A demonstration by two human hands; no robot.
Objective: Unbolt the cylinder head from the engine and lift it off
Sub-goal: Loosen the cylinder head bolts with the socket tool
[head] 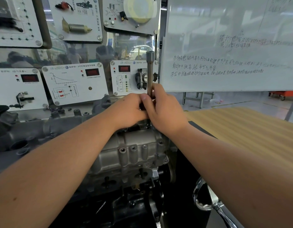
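While both hands meet above the engine, I see the left hand [131, 107] and the right hand [164, 109] curled together around the lower part of a long socket wrench [150, 73]. Each grip holds the wrench shaft, fingers touching each other. The wrench stands upright, its lower end hidden behind the hands at the far edge of the cylinder head [134, 152]. The cylinder head sits on the engine block [136, 203], just beside the wooden tabletop [241, 129]. A whiteboard [233, 46] stands behind.
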